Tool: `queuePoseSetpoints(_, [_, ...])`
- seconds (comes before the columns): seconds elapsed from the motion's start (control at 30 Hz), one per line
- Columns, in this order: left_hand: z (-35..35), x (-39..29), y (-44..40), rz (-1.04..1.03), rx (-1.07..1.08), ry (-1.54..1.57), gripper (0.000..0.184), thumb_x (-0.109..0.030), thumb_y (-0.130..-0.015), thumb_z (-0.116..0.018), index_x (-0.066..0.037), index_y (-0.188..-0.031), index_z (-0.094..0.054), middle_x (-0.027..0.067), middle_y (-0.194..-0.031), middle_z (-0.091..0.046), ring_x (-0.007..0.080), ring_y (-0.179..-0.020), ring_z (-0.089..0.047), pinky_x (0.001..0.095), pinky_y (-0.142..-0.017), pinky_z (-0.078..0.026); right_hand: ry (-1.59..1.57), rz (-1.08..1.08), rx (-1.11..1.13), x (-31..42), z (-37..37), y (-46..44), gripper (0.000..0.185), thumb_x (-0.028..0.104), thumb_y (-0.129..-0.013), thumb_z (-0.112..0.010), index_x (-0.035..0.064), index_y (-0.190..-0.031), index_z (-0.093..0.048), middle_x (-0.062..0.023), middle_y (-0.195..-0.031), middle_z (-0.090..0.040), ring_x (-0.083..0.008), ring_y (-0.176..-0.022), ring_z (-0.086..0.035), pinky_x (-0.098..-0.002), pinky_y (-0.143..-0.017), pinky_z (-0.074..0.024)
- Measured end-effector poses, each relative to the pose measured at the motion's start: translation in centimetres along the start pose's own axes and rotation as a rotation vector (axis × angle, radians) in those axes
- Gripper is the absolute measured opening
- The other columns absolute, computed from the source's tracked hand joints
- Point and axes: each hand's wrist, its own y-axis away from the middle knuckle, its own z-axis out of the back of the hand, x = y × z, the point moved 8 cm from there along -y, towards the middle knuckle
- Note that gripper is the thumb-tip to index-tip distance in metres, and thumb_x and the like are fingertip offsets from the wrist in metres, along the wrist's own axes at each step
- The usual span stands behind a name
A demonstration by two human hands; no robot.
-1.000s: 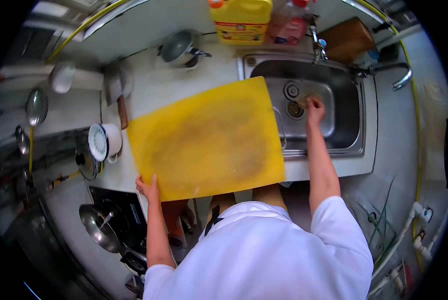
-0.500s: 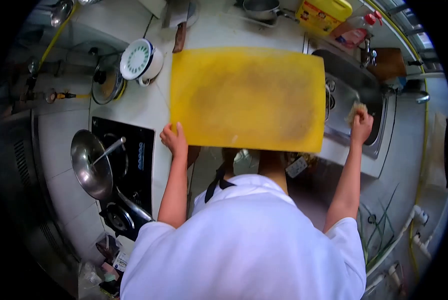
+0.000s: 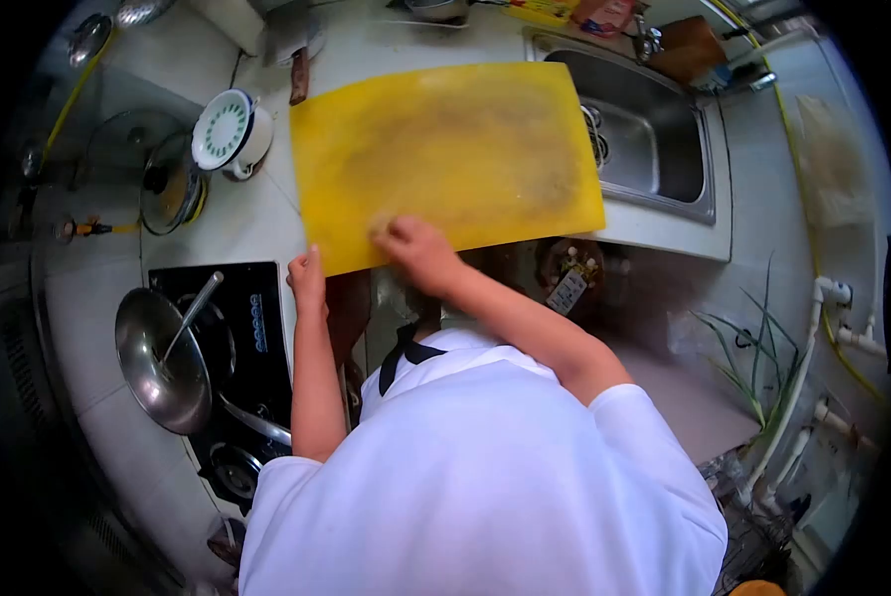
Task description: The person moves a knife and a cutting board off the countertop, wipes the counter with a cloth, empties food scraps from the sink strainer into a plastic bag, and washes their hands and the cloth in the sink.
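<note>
A large yellow cutting board [image 3: 465, 149] with a dark, stained middle lies on the counter and overhangs its front edge. At the board's near left corner, my left hand [image 3: 308, 282] is closed on the edge, thumb on top. My right hand [image 3: 423, 254] is over the near left part of the board, its fingers closed round a pale beige scrubber [image 3: 378, 228]. Only a small, blurred bit of the scrubber shows past the fingers; the rest is hidden by the hand.
Right of the board is a steel sink [image 3: 654, 129] with a faucet [image 3: 647, 40]. On the left, a wok [image 3: 157, 368] with a ladle [image 3: 192, 318] sits by the black stove [image 3: 256, 288]. An enamel pot [image 3: 251, 144] and a cleaver [image 3: 299, 74] stand behind.
My right hand has moved left from the sink to the board with the scrubber in it. My left hand stays at the board's corner. The view has shifted, and the board appears slightly turned.
</note>
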Motion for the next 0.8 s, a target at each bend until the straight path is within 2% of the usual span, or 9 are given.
queuePoseSetpoints(0.1, [-0.3,-2.8,3.5,0.222,0.062,-0.084,0.057,-0.043,-0.085,-0.058,0.004,-0.116,-0.049,0.0161,-0.108,-0.052,0.0273,-0.094,-0.053,0.0362,-0.087,-0.043,0.100,0.175,0.160,0.8,-3.1,2.2,0.032,0.009,-0.077,-0.055,0.0144,-0.108,-0.060,-0.0130,-0.093,-0.053,-0.0302,-0.083,-0.054,-0.0376,-0.073,-0.0474])
queuePoseSetpoints(0.17, [-0.5,-1.9,2.4,0.134,-0.006,-0.159,0.056,-0.043,-0.085,-0.059,0.003,-0.116,-0.049,0.0149,-0.109,-0.049,0.0260,-0.091,-0.053,0.0348,-0.082,-0.044,0.123,0.150,0.212,-0.8,-2.5,3.1,0.032,0.011,-0.077,-0.057,0.0103,-0.109,-0.059,-0.0130,-0.099,-0.054,-0.0306,-0.090,-0.055,-0.0368,-0.078,-0.0469])
queuePoseSetpoints(0.23, [0.0,-0.4,1.2,0.049,-0.076,-0.239,0.056,-0.042,-0.085,-0.059,0.003,-0.116,-0.048,0.0137,-0.109,-0.047,0.0247,-0.088,-0.052,0.0335,-0.078,-0.045,0.228,0.018,0.015,-4.9,0.4,5.0,0.034,0.006,-0.074,-0.057,0.0062,-0.108,-0.058,-0.0135,-0.102,-0.056,-0.0316,-0.095,-0.055,-0.0373,-0.079,-0.0470])
queuePoseSetpoints(0.3, [-0.3,0.4,0.0,0.009,-0.062,-0.302,0.053,-0.040,-0.086,-0.058,0.002,-0.118,-0.048,0.0117,-0.112,-0.042,0.0215,-0.088,-0.052,0.0308,-0.068,-0.046,0.692,-0.171,-0.020,-13.1,5.9,8.2,0.017,0.006,-0.082,-0.052,0.0053,-0.098,-0.059,-0.0116,-0.087,-0.059,-0.0287,-0.081,-0.059,-0.0368,-0.070,-0.0489])
queuePoseSetpoints(0.33, [-0.4,0.3,0.2,0.009,-0.059,-0.299,0.053,-0.040,-0.086,-0.058,0.002,-0.118,-0.048,0.0117,-0.112,-0.042,0.0215,-0.088,-0.052,0.0308,-0.068,-0.046,0.637,-0.265,-0.167,-16.2,11.7,9.4,0.013,0.007,-0.083,-0.051,0.0059,-0.094,-0.059,-0.0112,-0.087,-0.059,-0.0285,-0.078,-0.058,-0.0385,-0.066,-0.0485])
queuePoseSetpoints(0.43, [-0.5,-1.6,2.8,-0.005,-0.031,-0.044,0.048,-0.037,-0.087,-0.058,0.000,-0.117,-0.049,0.0090,-0.107,-0.048,0.0172,-0.084,-0.052,0.0280,-0.062,-0.044,0.848,-0.924,-0.264,-23.7,25.4,14.4,0.015,0.011,-0.082,-0.057,0.0117,-0.097,-0.062,-0.0123,-0.094,-0.055,-0.0281,-0.081,-0.055,-0.0405,-0.069,-0.0474])
queuePoseSetpoints(0.57, [-0.1,-2.6,4.3,0.096,-0.052,0.055,0.042,-0.037,-0.089,-0.053,-0.004,-0.115,-0.052,0.0031,-0.091,-0.057,0.0128,-0.071,-0.049,0.0238,-0.054,-0.037,0.843,-0.722,-0.413,-20.5,28.5,11.6,0.022,0.009,-0.081,-0.057,0.0108,-0.101,-0.065,-0.0112,-0.096,-0.053,-0.0278,-0.084,-0.054,-0.0388,-0.074,-0.0470])
queuePoseSetpoints(0.67, [0.2,-1.9,5.8,0.161,0.003,0.164,0.047,-0.047,-0.092,-0.042,-0.006,-0.112,-0.054,0.0007,-0.087,-0.057,0.0092,-0.065,-0.046,0.0216,-0.048,-0.031,0.350,-0.547,-0.379,-15.2,21.4,6.7,0.028,0.004,-0.080,-0.058,0.0106,-0.106,-0.065,-0.0104,-0.095,-0.052,-0.0265,-0.083,-0.054,-0.0340,-0.075,-0.0460])
queuePoseSetpoints(0.8, [-1.2,-0.4,8.2,0.331,0.354,0.492,0.067,-0.065,-0.089,-0.024,-0.010,-0.109,-0.056,-0.0020,-0.084,-0.059,0.0072,-0.063,-0.046,0.0204,-0.047,-0.027,-0.160,-0.353,-0.190,-6.0,8.6,2.1,0.033,-0.001,-0.076,-0.061,0.0116,-0.106,-0.065,-0.0114,-0.089,-0.054,-0.0247,-0.077,-0.057,-0.0348,-0.067,-0.0478])
